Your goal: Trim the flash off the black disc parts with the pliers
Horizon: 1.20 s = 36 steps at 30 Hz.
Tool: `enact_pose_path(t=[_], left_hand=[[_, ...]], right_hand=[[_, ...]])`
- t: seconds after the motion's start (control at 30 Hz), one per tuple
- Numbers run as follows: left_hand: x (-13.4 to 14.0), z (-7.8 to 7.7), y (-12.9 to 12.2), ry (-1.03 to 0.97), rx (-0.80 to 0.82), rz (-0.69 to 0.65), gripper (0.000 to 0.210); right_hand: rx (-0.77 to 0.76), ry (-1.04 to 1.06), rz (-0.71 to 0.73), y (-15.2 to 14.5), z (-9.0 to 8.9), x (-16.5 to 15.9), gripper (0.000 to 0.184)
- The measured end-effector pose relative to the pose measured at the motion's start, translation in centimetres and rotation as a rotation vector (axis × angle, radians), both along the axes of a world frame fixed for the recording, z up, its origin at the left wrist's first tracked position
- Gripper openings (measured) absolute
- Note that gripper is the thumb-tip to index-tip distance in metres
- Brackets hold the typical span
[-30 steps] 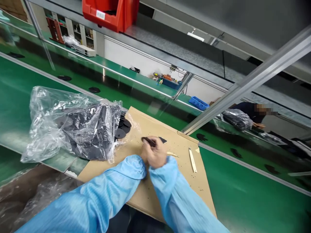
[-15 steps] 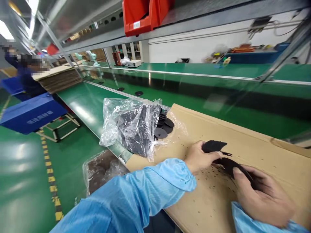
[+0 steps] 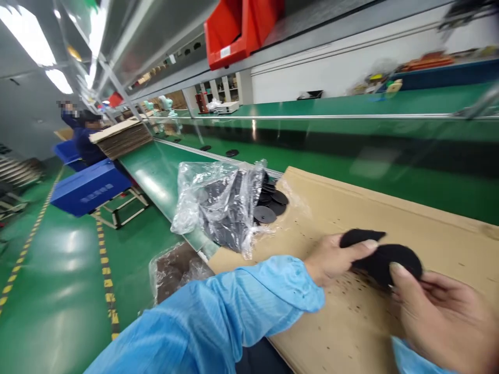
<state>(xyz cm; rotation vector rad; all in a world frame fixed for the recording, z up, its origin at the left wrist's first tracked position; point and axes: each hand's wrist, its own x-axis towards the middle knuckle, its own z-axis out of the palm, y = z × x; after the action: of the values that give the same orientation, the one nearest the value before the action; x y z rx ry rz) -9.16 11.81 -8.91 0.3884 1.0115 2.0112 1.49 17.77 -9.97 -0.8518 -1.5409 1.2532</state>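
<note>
My left hand is closed on a thin black sheet piece with a pointed corner, thumb on top. In my right hand a thin round black disc is pinched between thumb and fingers. The disc and the sheet piece overlap or nearly touch, and their shared edge is partly hidden by my left thumb. Beneath both hands lies brown cardboard, strewn with small black scraps. To the left, several more black discs spill from a clear plastic bag of dark pieces.
A red bin hangs over the bench. Behind the cardboard runs a green conveyor surface bearing a few black discs. At far left are a blue box on a stand and a co-worker. Another plastic bag sits below the bench edge.
The view has swung left, so things appear further right. My right hand has tilted the disc so its flat face shows, and the left-hand piece now sits closer against it.
</note>
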Motion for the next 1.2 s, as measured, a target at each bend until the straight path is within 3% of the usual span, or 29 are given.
enact_pose_path(t=[0.07, 0.2, 0.47, 0.8, 0.97, 1.2], left_hand=[[0.3, 0.5, -0.5, 0.036, 0.01, -0.017, 0.068], [0.5, 0.7, -1.0, 0.113, -0.04, -0.008, 0.054], [0.7, 0.6, -1.3, 0.174, -0.089, -0.041, 0.048], [0.5, 0.5, -1.5, 0.287, -0.171, -0.037, 0.049], [0.8, 0.8, -1.6, 0.374, -0.225, 0.064, 0.042], [0.6, 0.6, -1.8, 0.295, -0.184, -0.031, 0.047]], right_hand=[[-0.039, -0.059, -0.072, -0.2, 0.7, -0.1, 0.046], [-0.13, -0.004, 0.036, -0.3, 1.4, 0.0, 0.055], [-0.058, -0.047, 0.153, -0.5, 1.5, 0.6, 0.044], [-0.044, -0.06, 0.168, -0.1, 1.4, 0.8, 0.04], [0.039, -0.03, 0.111, -0.4, 1.7, 0.7, 0.034], [-0.134, -0.04, 0.228, 0.2, 1.8, 0.8, 0.045]])
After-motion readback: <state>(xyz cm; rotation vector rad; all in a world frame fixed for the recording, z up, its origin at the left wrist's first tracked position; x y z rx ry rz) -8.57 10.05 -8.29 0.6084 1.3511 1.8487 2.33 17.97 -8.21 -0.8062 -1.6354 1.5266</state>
